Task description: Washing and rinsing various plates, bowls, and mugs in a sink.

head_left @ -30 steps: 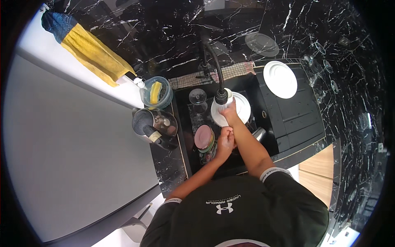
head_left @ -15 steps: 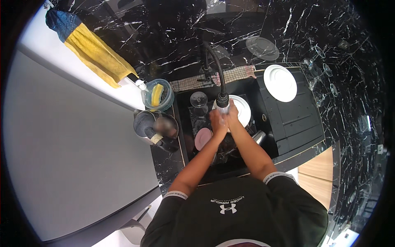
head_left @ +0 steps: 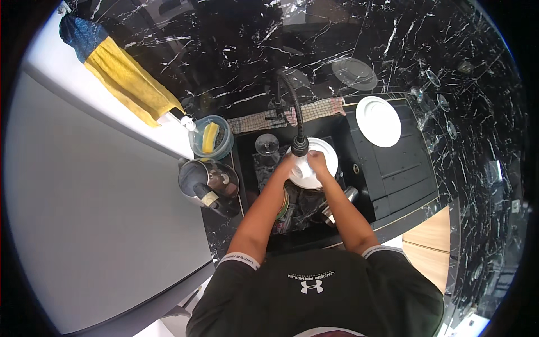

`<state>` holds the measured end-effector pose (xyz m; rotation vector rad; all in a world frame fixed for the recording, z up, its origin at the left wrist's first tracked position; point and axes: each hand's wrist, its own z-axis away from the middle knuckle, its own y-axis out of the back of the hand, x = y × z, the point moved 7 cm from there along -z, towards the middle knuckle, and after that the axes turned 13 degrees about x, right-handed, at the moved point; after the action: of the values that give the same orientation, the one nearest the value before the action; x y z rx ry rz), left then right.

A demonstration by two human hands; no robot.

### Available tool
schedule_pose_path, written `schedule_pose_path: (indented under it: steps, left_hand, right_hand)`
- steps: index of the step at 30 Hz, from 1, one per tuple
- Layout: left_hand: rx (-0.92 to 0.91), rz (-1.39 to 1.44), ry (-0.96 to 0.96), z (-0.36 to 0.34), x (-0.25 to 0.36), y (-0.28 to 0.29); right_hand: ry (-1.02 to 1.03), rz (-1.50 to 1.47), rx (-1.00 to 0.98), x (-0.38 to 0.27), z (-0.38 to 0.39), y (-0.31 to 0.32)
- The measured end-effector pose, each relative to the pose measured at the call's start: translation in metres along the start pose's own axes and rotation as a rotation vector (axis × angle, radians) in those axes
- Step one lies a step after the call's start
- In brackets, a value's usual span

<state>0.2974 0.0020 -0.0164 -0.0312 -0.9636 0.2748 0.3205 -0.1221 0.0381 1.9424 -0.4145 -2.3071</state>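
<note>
Both hands are at the black sink (head_left: 365, 191), under the dark spring-neck faucet (head_left: 298, 112). My left hand (head_left: 288, 165) has curled, partly hidden fingers at the left side of a pale, blurred shape below the faucet head. My right hand (head_left: 318, 163) is bent closed on the other side of it. Whether that shape is running water or a small dish I cannot tell. Beneath them lies a white plate (head_left: 331, 154). A clear stemmed glass (head_left: 267, 144) stands to the left. A metal cup (head_left: 351, 194) lies by my right forearm, and green-rimmed dishes (head_left: 283, 205) show beside my left forearm.
A white plate (head_left: 378, 121) rests on the ribbed drainboard (head_left: 396, 174). Several glasses stand farther right. Left of the sink are a tub (head_left: 227, 143) with a yellow sponge (head_left: 210, 138) and a pot (head_left: 188, 168) holding utensils. Checked cloths (head_left: 320, 110) lie behind the faucet.
The pink dish beside my left wrist is gone from its place, uncovering the green-rimmed dishes. My hands, together before, are now apart on either side of the stream. The whole view has shifted slightly.
</note>
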Motion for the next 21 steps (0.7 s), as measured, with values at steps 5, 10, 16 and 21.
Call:
schedule_pose_path:
  steps: [5, 10, 16, 21]
  left_hand:
    - [-0.27, 0.608, 0.244, 0.068, -0.01, -0.017]
    - [-0.193, 0.916, 0.326, 0.082, -0.018, -0.011]
    - [-0.261, 1.056, 0.032, 0.078, 0.019, -0.012]
    - [-0.318, 0.955, 0.097, 0.086, 0.021, -0.038]
  right_hand:
    - [0.269, 0.199, -0.21, -0.073, 0.029, -0.013]
    - [0.602, 0.406, -0.264, -0.109, 0.067, -0.024]
    - [0.89, 0.475, -0.301, -0.112, 0.103, 0.014]
    - [0.931, 0.503, -0.155, -0.125, 0.114, 0.044]
